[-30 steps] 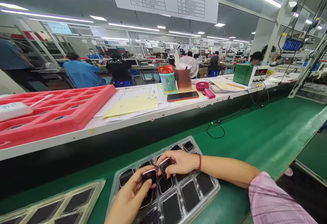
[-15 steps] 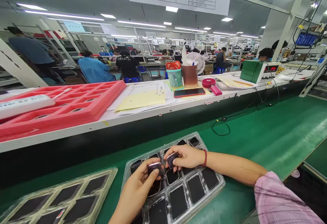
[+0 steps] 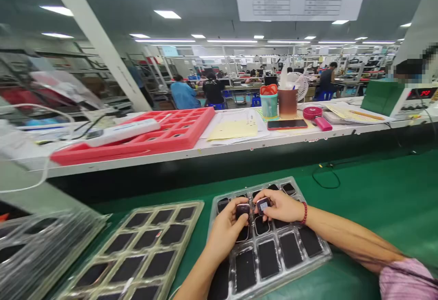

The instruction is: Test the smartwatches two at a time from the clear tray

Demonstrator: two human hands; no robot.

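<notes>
in the head view, the left hand [image 3: 226, 229] pinches one dark device [image 3: 242, 209] in its fingers and the right hand [image 3: 283, 207] another dark device [image 3: 263, 204], above the clear tray [image 3: 325, 250], seemingly a handling step whose next move needs steadiness.

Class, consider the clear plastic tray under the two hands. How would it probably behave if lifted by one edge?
The clear plastic tray looks thin-walled, so it may flex slightly, though its moulded dividers should add stiffness. Its glossy surface might feel slippery. A steep tilt could spill the rounded-square watch case, which appears to sit in an uncovered pocket.
</notes>
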